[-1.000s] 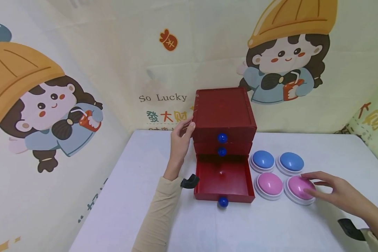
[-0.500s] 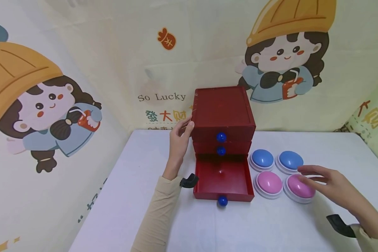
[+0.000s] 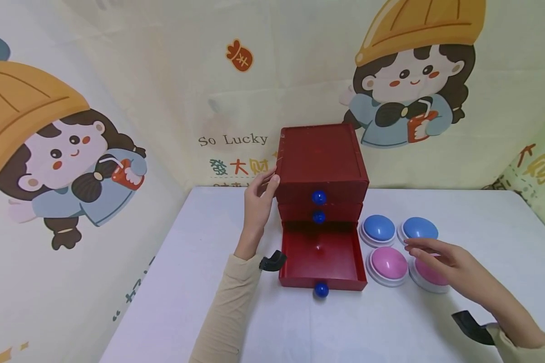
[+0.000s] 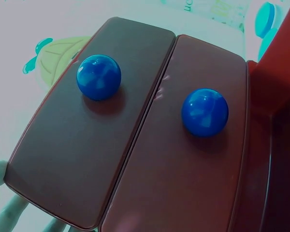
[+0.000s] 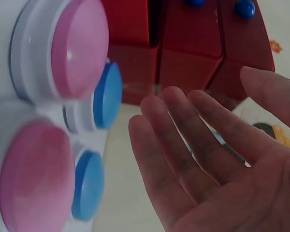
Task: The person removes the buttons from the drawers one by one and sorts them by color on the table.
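Observation:
A dark red drawer box [image 3: 320,156] stands on the table, its bottom drawer [image 3: 318,257] pulled out and bare inside. Blue ball knobs [image 4: 99,77] sit on the drawer fronts. My left hand [image 3: 259,201] rests against the box's left side, thumb near the front edge. To the right are two blue push buttons [image 3: 379,228] behind two pink push buttons [image 3: 389,263], all on white bases. Over the right pink button [image 3: 429,272] hovers my right hand [image 3: 454,267], partly covering it. In the right wrist view its fingers are spread, relaxed and hold nothing.
A white tabletop [image 3: 200,302] carries everything. Behind it hangs a cream cloth [image 3: 300,75] printed with cartoon figures and lettering. The pulled-out drawer juts forward, its blue knob [image 3: 321,290] foremost. Black straps [image 3: 472,326] cross the sleeves.
My right hand has risen off the right pink button and moved left above it, toward the middle of the buttons. My left hand and the drawer box stay in place.

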Demonstrator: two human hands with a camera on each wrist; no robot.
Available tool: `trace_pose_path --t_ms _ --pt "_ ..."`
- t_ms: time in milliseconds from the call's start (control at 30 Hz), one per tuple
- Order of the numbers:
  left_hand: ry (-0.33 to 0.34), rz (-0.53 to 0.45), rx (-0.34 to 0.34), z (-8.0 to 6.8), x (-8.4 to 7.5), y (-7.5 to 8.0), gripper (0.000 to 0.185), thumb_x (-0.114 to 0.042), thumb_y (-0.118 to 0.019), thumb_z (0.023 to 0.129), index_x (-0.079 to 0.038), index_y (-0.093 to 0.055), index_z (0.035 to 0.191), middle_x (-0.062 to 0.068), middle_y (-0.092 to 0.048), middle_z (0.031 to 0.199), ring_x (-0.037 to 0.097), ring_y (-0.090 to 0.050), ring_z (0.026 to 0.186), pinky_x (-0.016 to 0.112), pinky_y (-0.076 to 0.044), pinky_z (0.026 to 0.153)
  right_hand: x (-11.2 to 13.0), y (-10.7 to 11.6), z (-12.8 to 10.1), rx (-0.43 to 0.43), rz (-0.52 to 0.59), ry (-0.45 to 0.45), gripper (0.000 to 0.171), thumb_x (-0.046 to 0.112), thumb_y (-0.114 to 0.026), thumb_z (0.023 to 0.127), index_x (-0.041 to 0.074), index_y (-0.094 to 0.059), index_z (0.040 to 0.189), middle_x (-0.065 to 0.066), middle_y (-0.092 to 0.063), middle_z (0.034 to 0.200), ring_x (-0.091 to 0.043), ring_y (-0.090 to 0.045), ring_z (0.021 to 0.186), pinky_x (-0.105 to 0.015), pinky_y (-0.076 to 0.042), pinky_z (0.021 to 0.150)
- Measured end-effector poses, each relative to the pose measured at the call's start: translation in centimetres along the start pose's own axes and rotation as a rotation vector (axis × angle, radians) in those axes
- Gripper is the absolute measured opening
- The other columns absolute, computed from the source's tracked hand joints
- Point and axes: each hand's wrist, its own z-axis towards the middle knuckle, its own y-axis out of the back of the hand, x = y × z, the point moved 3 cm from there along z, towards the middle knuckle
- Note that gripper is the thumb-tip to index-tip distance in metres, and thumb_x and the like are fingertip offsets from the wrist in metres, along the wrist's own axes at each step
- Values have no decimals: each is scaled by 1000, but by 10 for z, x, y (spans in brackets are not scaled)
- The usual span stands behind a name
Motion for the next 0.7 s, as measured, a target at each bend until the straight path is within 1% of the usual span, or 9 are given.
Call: trace_pose_path --t_ms 100,133,267,333,433,567,700 --pt "2 -1 -1 0 -1 0 41 -24 -60 100 -8 -60 137 12 -63 130 23 -60 113 37 -52 98 7 -7 1 19 5 -2 34 21 -58 101 7 -62 131 -14 -66 127 21 -47 104 -15 -52 78" --pt "1 -1 -2 0 -1 0 41 -23 -60 100 -7 -60 137 13 -63 129 23 -60 114 37 -52 98 9 -10 1 17 3 -7 33 22 -59 100 8 -62 130 -14 -66 127 22 -46 104 -15 -52 78" --pt "-7 -6 0 0 -2 0 41 -23 -60 100 -6 -59 137 14 -62 129 24 -60 115 38 -53 98 18 -18 3 6 7 20 31 19 -61 99 8 -64 128 -11 -67 125 19 -48 104 -17 -53 79" --pt "-8 -7 2 -1 -2 0 41 -22 -60 100 -6 -59 137 14 -62 129 23 -60 114 38 -53 98 21 -22 2 -8 5 44 30 18 -62 98 9 -65 127 -9 -68 123 17 -51 104 -17 -53 78" --pt "-2 -11 5 -1 -2 -1 41 -22 -60 100 -6 -59 137 14 -62 130 22 -60 113 38 -53 98 26 -27 0 -29 6 102 28 14 -65 96 11 -67 124 -6 -70 119 10 -58 101 -19 -55 76" --pt "2 -12 2 -1 -1 -1 41 -22 -60 100 -6 -59 137 14 -62 130 23 -61 112 37 -53 98 32 -36 -5 -25 30 151 28 14 -66 95 13 -68 124 -3 -71 116 1 -64 100 -19 -56 76" --pt "3 -12 -1 -1 0 -1 41 -22 -61 99 -6 -59 137 14 -63 130 23 -61 113 36 -53 98 38 -44 -7 13 84 138 27 15 -63 98 15 -67 124 -2 -70 117 0 -63 103 -20 -56 79"
